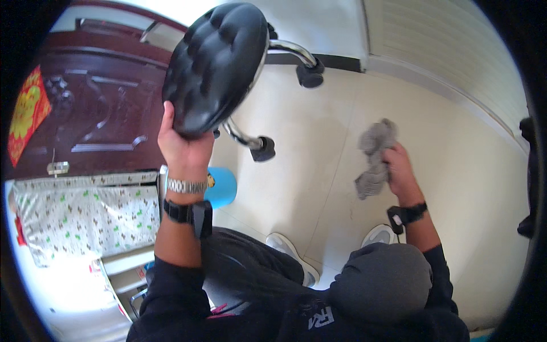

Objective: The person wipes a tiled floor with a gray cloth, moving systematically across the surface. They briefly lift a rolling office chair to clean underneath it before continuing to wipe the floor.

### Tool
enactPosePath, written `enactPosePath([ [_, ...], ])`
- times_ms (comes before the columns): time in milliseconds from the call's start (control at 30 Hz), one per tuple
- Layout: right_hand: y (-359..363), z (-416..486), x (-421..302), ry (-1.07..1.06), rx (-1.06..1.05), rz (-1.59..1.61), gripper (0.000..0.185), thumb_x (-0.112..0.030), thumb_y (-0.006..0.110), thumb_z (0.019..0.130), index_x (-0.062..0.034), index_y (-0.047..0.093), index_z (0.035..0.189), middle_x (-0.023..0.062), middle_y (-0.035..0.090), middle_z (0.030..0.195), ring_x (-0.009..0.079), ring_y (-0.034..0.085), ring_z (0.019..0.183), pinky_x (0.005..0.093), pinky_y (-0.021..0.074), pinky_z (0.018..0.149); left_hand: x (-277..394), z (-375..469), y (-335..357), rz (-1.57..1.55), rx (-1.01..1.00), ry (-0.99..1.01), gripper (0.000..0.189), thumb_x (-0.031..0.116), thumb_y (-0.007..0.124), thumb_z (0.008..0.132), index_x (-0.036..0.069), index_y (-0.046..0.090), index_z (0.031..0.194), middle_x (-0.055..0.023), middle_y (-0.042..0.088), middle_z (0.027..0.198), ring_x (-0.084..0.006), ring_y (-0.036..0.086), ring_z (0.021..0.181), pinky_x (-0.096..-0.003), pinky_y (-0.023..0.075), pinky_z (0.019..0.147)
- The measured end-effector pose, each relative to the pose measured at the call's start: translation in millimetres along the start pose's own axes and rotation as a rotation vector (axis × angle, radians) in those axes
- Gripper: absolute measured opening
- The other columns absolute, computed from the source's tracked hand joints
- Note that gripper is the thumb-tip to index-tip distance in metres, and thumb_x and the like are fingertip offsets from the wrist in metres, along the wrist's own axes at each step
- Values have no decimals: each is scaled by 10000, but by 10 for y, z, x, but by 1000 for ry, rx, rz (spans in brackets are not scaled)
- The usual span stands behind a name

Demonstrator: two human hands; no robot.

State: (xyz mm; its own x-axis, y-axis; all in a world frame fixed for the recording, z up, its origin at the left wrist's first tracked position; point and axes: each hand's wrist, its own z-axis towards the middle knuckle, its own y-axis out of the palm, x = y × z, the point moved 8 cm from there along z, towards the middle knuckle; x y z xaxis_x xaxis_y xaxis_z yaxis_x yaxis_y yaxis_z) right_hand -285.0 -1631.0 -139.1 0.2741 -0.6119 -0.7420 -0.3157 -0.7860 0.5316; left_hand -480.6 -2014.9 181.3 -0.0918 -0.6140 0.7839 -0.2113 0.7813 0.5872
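Note:
My left hand (pixel 186 145) grips the near rim of a round stool's tufted black seat (pixel 216 64). The stool is tilted, its seat facing left and its curved chrome legs (pixel 295 49) pointing right. Black casters (pixel 263 149) sit at the ends of these legs; part of the base is hidden behind the seat. Off to the right, my right hand (pixel 399 171) holds a crumpled grey cloth (pixel 376 160) above the floor, apart from the stool. The cloth is slightly blurred.
Pale floor tiles (pixel 307 128) lie below. A blue bin (pixel 224 186) stands behind my left wrist. At left are a dark red carved door (pixel 98 102) and a patterned cover (pixel 94 218) over a shelf unit (pixel 128 273). A white wall panel (pixel 444 47) bounds the right.

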Motion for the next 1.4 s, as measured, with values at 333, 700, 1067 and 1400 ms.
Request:
enactPosePath([
  [333,-1014,-129,59,-34,247,83,551,-93,561,1039,-2,654,1574,97,771,1384,234,751,1188,395,637,1010,337,1126,-1463,-107,259,240,406,339,736,1171,87,731,1490,-129,777,1517,-347,762,1348,-567,611,1200],
  [700,-1076,-429,-148,-32,317,-98,608,-44,522,1001,-3,619,1600,109,752,1339,236,740,1066,392,638,918,182,2158,-2783,-270,603,244,485,428,722,1182,114,682,1551,-136,753,1539,-369,748,1359,-520,661,1098],
  [1067,-923,-758,-339,-77,476,-145,563,-47,529,1061,-14,623,1615,77,754,1329,179,717,1059,367,617,941,-74,2814,-3500,-280,805,222,545,458,655,1197,107,665,1613,-93,693,1662,-345,692,1471,-506,572,1229],
  [1400,-938,-889,-447,-41,395,-307,498,-64,584,1087,-3,648,1577,65,761,1417,161,725,1138,351,602,1003,337,4019,-3729,722,784,-134,819,679,626,1043,55,587,1572,-157,729,1515,-332,718,1211,-500,622,980],
])
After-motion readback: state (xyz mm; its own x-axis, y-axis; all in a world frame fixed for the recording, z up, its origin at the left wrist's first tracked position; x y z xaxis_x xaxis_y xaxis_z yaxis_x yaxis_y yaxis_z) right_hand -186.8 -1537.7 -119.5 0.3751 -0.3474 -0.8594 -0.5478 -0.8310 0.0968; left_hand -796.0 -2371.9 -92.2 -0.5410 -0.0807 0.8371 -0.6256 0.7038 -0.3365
